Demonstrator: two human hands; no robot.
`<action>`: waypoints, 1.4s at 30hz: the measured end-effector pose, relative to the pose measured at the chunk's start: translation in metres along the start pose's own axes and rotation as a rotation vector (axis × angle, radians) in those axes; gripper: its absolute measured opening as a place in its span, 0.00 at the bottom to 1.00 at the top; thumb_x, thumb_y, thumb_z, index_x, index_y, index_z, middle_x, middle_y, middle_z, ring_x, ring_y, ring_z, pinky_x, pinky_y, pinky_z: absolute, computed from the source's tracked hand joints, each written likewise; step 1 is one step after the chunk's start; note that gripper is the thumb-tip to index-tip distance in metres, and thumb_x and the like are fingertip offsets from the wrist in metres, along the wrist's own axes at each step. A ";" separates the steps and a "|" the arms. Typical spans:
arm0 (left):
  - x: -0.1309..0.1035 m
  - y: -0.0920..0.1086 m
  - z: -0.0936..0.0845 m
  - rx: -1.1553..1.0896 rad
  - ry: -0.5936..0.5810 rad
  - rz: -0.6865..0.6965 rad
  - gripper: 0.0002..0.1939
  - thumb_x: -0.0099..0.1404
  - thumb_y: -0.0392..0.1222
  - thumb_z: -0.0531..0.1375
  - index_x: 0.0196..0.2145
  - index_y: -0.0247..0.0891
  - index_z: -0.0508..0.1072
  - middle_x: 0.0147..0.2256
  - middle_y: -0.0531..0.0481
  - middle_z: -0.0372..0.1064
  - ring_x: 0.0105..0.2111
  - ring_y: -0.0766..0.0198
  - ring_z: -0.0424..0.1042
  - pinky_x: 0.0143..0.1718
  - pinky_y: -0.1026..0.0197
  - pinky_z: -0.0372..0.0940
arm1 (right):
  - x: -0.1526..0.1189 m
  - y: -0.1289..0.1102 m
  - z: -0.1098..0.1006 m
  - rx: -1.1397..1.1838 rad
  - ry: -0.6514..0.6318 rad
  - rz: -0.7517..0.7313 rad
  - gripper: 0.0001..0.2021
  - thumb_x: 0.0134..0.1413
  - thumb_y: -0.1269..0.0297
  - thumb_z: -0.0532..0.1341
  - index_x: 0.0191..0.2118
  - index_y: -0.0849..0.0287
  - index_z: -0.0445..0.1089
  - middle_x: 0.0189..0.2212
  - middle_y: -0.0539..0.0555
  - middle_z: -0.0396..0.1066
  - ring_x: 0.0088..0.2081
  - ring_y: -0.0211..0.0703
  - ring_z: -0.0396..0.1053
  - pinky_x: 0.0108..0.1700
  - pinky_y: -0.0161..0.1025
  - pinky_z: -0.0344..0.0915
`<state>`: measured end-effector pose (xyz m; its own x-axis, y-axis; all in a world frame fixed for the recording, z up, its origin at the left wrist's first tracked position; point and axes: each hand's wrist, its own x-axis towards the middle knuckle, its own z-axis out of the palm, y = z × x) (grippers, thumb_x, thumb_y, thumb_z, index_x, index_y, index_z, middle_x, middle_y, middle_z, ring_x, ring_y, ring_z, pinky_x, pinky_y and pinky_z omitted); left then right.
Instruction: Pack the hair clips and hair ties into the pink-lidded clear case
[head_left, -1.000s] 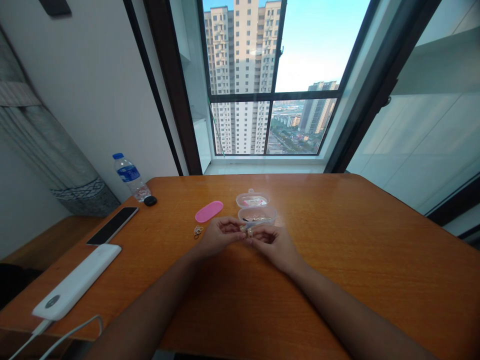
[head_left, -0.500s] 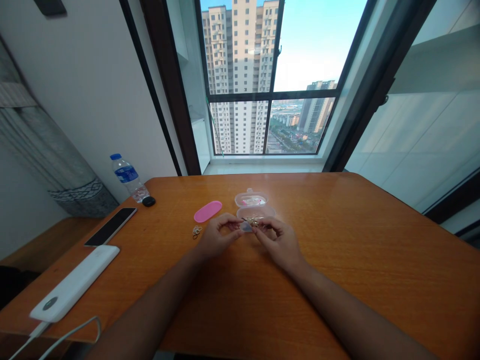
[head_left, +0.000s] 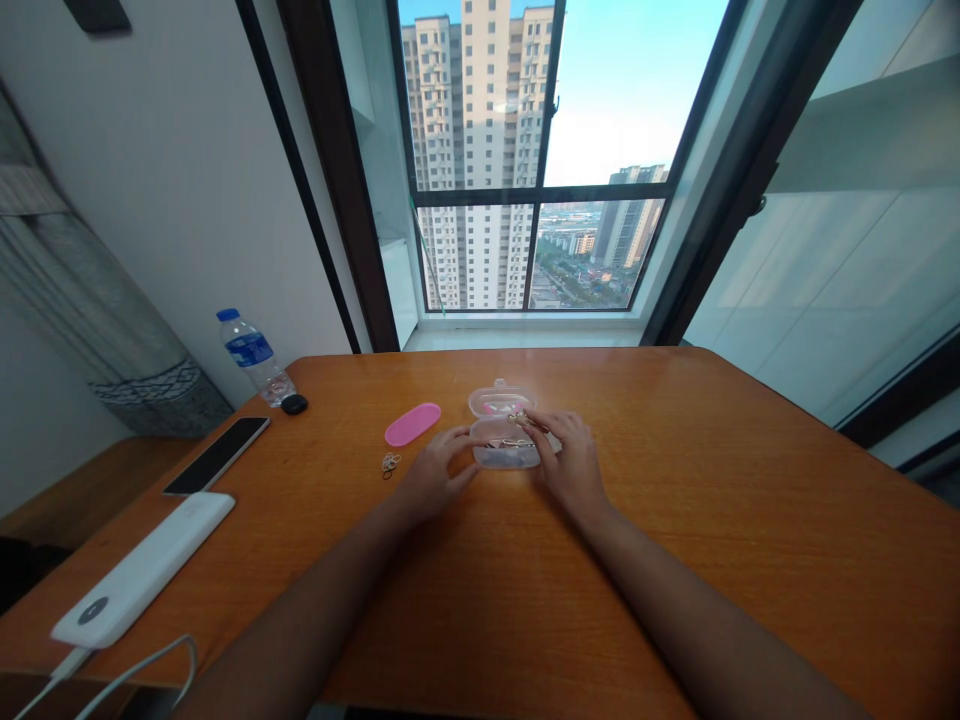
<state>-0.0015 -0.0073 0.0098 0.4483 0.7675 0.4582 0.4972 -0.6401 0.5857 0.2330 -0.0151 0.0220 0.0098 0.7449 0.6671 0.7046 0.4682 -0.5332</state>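
A clear plastic box [head_left: 507, 459] stands with its lid [head_left: 501, 402] tipped back, and thin metallic pieces lie inside. My left hand [head_left: 435, 472] is at the box's left end, its thumb and forefinger curled against that side. Between the fingertips of my right hand [head_left: 571, 462], above the box's back edge, is a small gold-coloured ornament [head_left: 517, 416]; its exact kind is too small to make out. A flat pink oval piece [head_left: 412, 425] lies to the left of the box. Closer to my left wrist is a little pile of small rings or loops [head_left: 391, 463].
Along the table's left side are a phone [head_left: 217, 456], a white power bank [head_left: 142, 570] with a cable [head_left: 154, 662], a water bottle [head_left: 256, 357] and a small black round object [head_left: 294, 404]. A window [head_left: 536, 195] is beyond the table's far edge [head_left: 600, 350].
My right hand has lifted the gold-coloured ornament away from my left fingertips, up and back over the box. My left fingers have parted and moved to the box's left end.
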 end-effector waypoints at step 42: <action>0.000 -0.076 -0.041 0.558 0.127 -0.540 0.32 0.62 0.54 0.60 0.59 0.35 0.66 0.52 0.37 0.71 0.50 0.48 0.69 0.53 0.51 0.61 | -0.004 -0.006 0.000 0.174 0.022 0.020 0.12 0.64 0.60 0.57 0.46 0.52 0.76 0.50 0.58 0.67 0.55 0.52 0.64 0.58 0.53 0.60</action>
<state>-0.0702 0.0427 -0.0078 -0.0331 0.9538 0.2987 0.9368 -0.0745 0.3418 0.2285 -0.0207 0.0223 0.0399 0.7452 0.6656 0.5709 0.5297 -0.6273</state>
